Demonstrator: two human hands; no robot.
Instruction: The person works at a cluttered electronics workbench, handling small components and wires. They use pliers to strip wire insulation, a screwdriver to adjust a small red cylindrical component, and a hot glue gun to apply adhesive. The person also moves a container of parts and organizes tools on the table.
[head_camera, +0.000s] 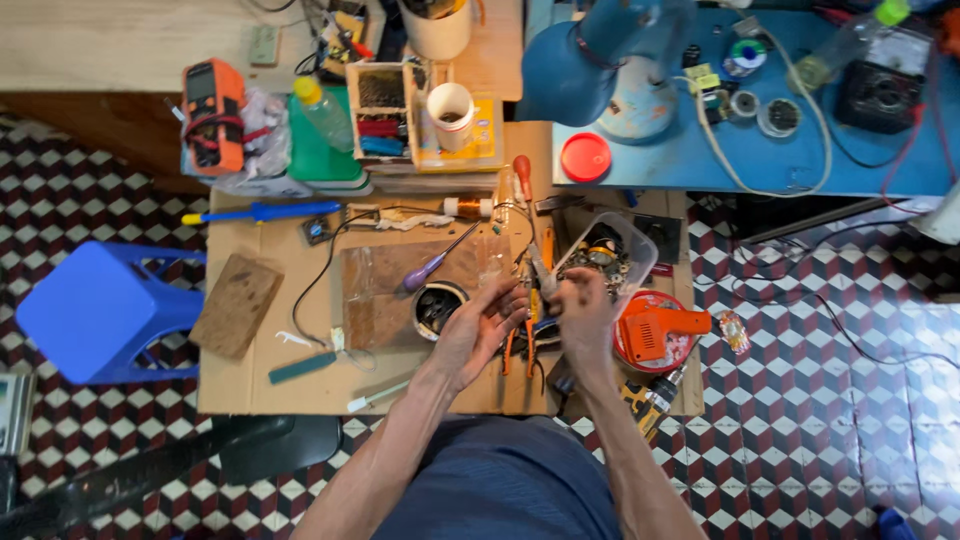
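Centre of frame: the left hand (478, 330) lies palm-up, fingers loosely spread, apparently holding nothing. The right hand (583, 312) is closed on a small part (543, 296), too small to identify. That part sits between both hands, just left of the right fingertips, nearer the right hand.

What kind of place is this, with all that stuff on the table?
Probably a small electronics repair workbench. An orange multimeter, screwdrivers such as the purple-handled one, a copper wire coil and a tub of small parts crowd the table.
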